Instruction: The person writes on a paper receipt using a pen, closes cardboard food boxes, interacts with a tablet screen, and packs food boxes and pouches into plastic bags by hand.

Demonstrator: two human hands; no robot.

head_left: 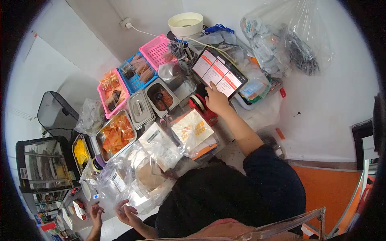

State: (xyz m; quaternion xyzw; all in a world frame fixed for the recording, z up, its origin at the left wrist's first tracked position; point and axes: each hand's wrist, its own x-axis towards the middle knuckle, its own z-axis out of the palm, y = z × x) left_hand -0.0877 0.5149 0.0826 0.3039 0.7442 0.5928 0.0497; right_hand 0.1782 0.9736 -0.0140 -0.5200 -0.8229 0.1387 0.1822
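Observation:
My right hand [217, 100] reaches up to a tablet [220, 72] with red and white panels on its screen. A finger is extended onto the lower part of the screen, and the hand holds nothing. Low on the left, my left hand [128, 213] has its fingers apart, empty, beside clear plastic bags [114, 182]. A red tape dispenser [208, 114] stands just below my right hand. Left of it are printed paper packets [193, 128] in clear plastic.
Another person's hand [96, 214] shows at the lower left. Metal trays of orange food [116, 136] and dark red food [162, 105] stand by pink [155, 52] and blue baskets [138, 86]. A large plastic bag [297, 36] hangs at the upper right.

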